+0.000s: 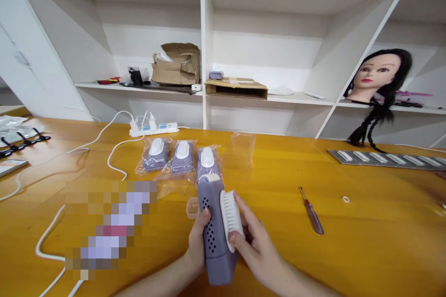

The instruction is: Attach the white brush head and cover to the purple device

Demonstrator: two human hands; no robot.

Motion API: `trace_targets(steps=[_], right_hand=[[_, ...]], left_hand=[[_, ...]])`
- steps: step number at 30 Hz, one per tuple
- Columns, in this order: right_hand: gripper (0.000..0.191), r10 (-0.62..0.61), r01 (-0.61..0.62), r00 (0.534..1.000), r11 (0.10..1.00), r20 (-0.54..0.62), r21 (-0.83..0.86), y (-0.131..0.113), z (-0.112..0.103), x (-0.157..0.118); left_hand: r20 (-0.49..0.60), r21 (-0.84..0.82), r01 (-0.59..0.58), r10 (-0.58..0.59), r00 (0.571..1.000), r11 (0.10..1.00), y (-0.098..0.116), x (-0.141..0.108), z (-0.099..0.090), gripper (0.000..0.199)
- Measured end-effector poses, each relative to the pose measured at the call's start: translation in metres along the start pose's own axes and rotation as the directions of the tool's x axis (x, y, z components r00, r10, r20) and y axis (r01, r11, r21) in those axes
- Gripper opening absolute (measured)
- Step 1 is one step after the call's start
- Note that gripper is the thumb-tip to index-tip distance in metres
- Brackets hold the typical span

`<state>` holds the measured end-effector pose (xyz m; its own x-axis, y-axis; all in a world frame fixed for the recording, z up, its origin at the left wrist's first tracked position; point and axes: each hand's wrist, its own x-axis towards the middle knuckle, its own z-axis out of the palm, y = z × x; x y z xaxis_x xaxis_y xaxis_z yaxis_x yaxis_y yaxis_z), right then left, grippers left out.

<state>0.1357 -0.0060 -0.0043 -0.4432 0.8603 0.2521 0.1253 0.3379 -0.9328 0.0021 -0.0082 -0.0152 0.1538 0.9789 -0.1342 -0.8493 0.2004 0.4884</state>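
Observation:
A purple, box-shaped device (213, 236) with dotted holes stands tilted above the orange table. My left hand (198, 241) grips its left side, thumb on the perforated face. My right hand (256, 241) pinches a white oval brush head (230, 219) against the device's right side. Just beyond lie three similar purple devices with white brush heads, each in a clear plastic bag (181, 157), in a row. An empty clear bag (244, 148) lies to their right.
A screwdriver (312, 211) and a small white ring (345, 199) lie to the right. A white power strip (155, 128) with cables sits at the back. A grey tray of white parts (386, 158), a mannequin head (378, 76) and shelves with cardboard boxes (235, 88) stand behind. A blurred patch covers the table's left.

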Motion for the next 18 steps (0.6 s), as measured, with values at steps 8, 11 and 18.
trace_targets(steps=[8,11,18], right_hand=[[0.06,0.017,-0.014,0.999,0.998,0.05,-0.063,0.0043,-0.0038,-0.0003],[0.062,-0.004,0.008,1.0,0.989,0.027,-0.148,0.0059,-0.0053,-0.0014],[0.068,-0.039,0.05,0.998,0.963,0.049,-0.266,-0.0014,-0.0055,-0.0019]], left_hand=[[0.01,-0.002,-0.002,0.002,1.0,1.0,-0.0049,0.0003,-0.0052,0.026],[-0.026,0.025,-0.029,0.03,0.999,0.999,-0.0021,0.0012,-0.0027,0.028],[0.003,0.025,-0.079,0.079,0.997,0.997,0.0029,0.0023,-0.0009,0.022]])
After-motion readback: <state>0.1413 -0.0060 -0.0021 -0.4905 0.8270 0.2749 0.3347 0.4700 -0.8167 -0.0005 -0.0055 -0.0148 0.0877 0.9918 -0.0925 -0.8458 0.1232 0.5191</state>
